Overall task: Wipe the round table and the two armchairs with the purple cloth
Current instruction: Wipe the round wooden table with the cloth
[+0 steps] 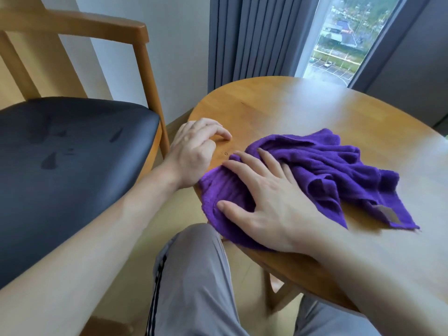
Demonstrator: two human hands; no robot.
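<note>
- The purple cloth [312, 170] is lying bunched at the tabletop's [303, 105] seven o'clock edge.
- Your right hand [264, 202] is pressing it flat-fingered; your left hand [194, 151], curled and holding nothing, is touching wood at nine o'clock.
- The overhanging cloth is risking a slide off the edge.

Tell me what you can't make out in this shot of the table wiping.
Head view only:
- Second armchair: out of frame.
- Armchair back: cut off by the top and left edges.
- Round table: right side cut by the edge; the surface under the purple cloth is hidden.
- Small marks beside the left hand: too small to read.
</note>
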